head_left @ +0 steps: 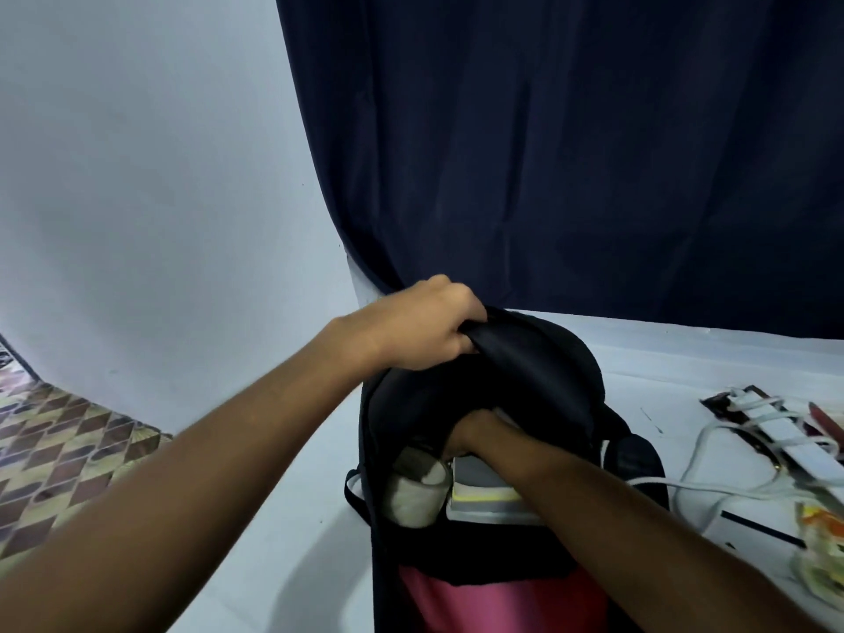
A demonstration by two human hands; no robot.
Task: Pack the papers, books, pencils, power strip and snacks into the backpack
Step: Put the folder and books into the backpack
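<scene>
A black backpack (539, 372) with a pink front panel stands open on the white table. My left hand (424, 322) grips the top flap and holds it up. My right hand (479, 434) reaches into the main compartment; its fingers are hidden inside. Under that hand lies a grey book (484, 491) with a yellow stripe, partly inside the bag. A rolled whitish paper (418, 491) sits in the bag to the book's left. To the right on the table lie a white power strip (785, 431) with its cable, a dark pencil (762, 527) and a snack packet (822, 545).
A dark blue curtain (571, 153) hangs behind the table against a pale wall. The white table (301, 532) runs left of the bag. A patterned floor (59, 454) shows at the lower left. A reddish pencil (826, 422) lies by the power strip.
</scene>
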